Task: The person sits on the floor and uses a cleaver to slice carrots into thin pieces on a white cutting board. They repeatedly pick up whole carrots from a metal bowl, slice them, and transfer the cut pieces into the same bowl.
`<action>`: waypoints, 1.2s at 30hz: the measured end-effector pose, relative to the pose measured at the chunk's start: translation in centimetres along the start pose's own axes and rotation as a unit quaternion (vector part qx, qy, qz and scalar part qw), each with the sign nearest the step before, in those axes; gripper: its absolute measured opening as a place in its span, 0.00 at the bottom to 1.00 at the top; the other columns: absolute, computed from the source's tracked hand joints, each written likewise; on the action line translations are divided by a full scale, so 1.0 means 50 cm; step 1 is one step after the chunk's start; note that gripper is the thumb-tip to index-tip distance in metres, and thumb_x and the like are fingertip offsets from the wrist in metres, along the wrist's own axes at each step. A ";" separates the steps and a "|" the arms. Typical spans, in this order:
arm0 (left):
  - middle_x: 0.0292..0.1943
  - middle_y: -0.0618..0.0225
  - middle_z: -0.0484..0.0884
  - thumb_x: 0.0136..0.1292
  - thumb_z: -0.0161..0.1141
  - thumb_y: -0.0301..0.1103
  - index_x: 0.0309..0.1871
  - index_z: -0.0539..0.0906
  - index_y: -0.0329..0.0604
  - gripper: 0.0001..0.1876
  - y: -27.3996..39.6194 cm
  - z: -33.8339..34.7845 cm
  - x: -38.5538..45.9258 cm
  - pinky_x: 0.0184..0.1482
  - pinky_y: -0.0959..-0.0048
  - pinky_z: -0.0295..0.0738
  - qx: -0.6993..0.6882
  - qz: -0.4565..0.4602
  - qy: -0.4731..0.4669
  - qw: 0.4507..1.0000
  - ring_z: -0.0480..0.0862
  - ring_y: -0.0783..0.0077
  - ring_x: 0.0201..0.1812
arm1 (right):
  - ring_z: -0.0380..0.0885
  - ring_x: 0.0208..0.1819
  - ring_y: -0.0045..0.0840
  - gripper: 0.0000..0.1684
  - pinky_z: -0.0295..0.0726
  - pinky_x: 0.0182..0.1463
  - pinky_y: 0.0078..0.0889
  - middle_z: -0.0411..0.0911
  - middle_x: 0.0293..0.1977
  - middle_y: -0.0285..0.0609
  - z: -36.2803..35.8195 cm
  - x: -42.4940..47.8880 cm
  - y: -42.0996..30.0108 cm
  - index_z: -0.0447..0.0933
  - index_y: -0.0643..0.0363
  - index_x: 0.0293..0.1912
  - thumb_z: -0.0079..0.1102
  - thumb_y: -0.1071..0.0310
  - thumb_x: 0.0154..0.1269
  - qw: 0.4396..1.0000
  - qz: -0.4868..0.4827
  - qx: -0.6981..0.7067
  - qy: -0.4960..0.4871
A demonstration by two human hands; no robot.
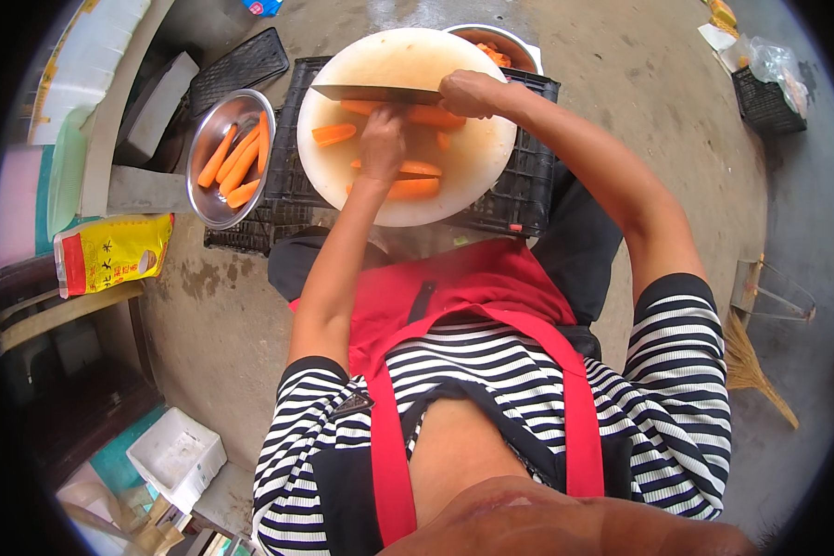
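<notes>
In my right hand is the handle of a kitchen knife, its wide dark blade lying across a round white cutting board. My left hand presses its fingers on a carrot piece right beside the blade. Another length of carrot lies under the knife near my right hand. A short carrot chunk rests at the board's left. Split carrot pieces lie near the board's front edge, partly behind my left wrist. Orange juice stains the board.
Black plastic crates stand beneath the board. At left, a steel bowl holds several peeled carrots. Behind the board, another bowl contains cut carrot. A yellow bag, a white foam box and a straw broom lie farther out.
</notes>
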State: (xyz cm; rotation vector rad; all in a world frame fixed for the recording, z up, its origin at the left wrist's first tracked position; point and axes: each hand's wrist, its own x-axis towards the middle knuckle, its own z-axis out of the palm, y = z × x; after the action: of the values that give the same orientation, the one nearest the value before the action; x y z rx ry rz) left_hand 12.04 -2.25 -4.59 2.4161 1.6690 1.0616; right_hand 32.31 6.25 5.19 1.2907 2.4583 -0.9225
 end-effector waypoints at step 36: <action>0.40 0.64 0.80 0.45 0.79 0.39 0.33 0.84 0.47 0.16 0.038 0.090 0.015 0.54 0.57 0.72 -0.038 -0.123 0.082 0.988 0.74 0.51 0.49 | 0.72 0.13 0.34 0.14 0.68 0.17 0.39 0.73 0.15 0.48 -0.046 0.005 -0.026 0.78 0.70 0.24 0.52 0.70 0.58 0.996 0.022 0.080 -0.034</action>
State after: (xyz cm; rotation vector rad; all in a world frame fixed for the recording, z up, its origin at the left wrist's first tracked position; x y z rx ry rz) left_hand 16.15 -0.88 -6.94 2.0597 1.8764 1.2842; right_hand 31.34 7.29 7.40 1.3341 2.3364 -1.1535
